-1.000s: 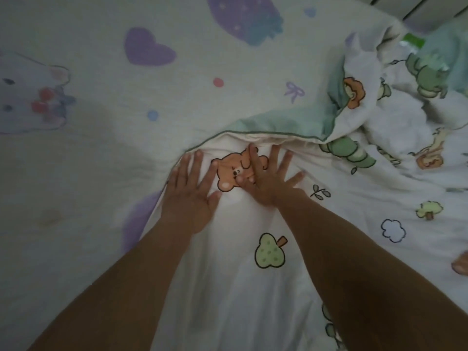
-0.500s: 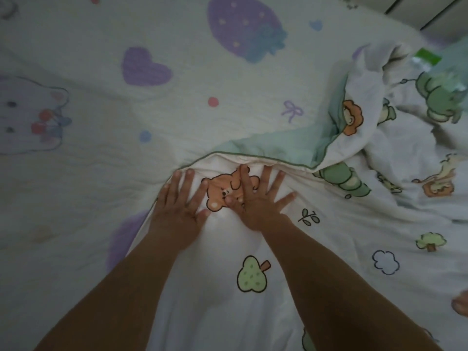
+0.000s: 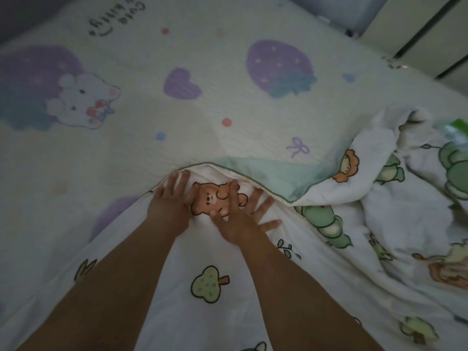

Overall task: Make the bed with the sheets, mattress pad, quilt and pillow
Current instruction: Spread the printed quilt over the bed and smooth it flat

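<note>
A white quilt printed with bears, trees and green dinosaurs covers the near and right part of the bed. Its far edge has green piping, and a mint-green underside shows where it folds back. My left hand and my right hand lie flat with spread fingers on the quilt just behind that edge, on either side of a printed orange bear. Beyond lies the cream mattress pad with purple strawberries, hearts and a white kitten. The quilt is bunched up at the right.
A purple bed edge runs along the far side at the top right. Pale cabinet doors with dark gaps stand beyond it. A small green item peeks out at the right edge above the bunched quilt.
Both hands have slid the quilt edge farther up the bed, and the view has tilted up, showing more of the mattress pad and its far edge.
</note>
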